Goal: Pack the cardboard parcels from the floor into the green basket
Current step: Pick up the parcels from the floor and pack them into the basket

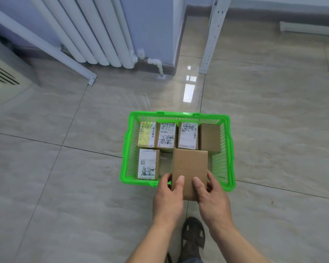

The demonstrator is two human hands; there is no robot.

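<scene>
- One plain cardboard parcel (189,173) sits between my two hands, held above the near half of the green basket (228,149), its near end hanging just past the basket's front rim.
- My left hand (168,194) grips its near left corner, thumb on top and fingers curled round the side; my right hand (211,196) grips the near right corner the same way.
- By my judgement it is light, since I carry it by one end without the far end drooping; the board looks stiff and flat-faced, matte enough not to slip, and not fragile to the touch.
- Best hold, I think, is the long side edges near the corners, where the folded board is stiffest; pressing the middle of the top panel could dent it.
- Five parcels already lie in the basket: four in the far row and one, the near left labelled parcel (148,164), in the near row.
- Counting the far row, three carry white shipping labels with black scribbles, and the rightmost, a bare brown parcel (210,138), shows no label.
- That makes six parcels in view, four labelled and two plain; I see none on the floor (65,186) within this view.
- An open gap in the near row, right of the labelled one, looks like where mine should go.
- Beyond the basket stand a white radiator (95,29) and a perforated white metal upright (214,35); my sandalled foot (193,236) shows below my hands.
</scene>
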